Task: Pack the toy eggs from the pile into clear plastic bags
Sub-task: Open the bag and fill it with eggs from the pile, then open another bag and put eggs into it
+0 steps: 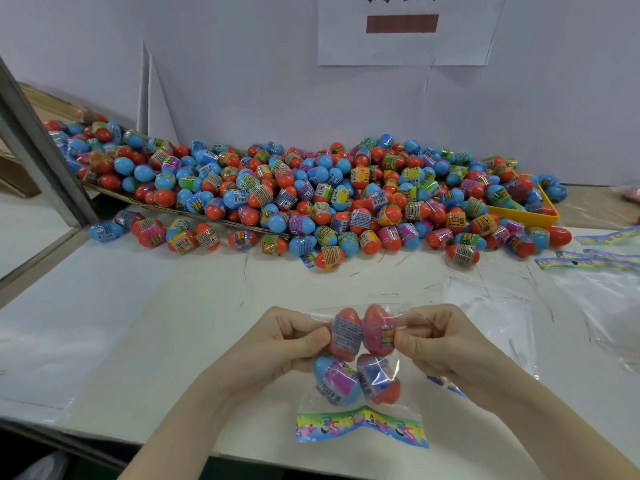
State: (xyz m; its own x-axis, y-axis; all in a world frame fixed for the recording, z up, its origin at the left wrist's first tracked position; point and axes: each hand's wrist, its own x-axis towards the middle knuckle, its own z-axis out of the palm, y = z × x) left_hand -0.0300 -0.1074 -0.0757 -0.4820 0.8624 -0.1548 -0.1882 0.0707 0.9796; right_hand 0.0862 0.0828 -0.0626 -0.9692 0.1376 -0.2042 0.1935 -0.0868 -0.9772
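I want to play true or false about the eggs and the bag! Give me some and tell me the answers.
1. Both hands hold the bag. True: the left hand and right hand pinch it near its top.
2. The bag is empty. False: four eggs show inside it.
3. The pile lies behind the hands, by the wall. True.
4. All the eggs in the pile are green. False: they are mostly blue and red-orange with colourful wrappers.
5. A yellow tray sits at the right end of the pile. True.
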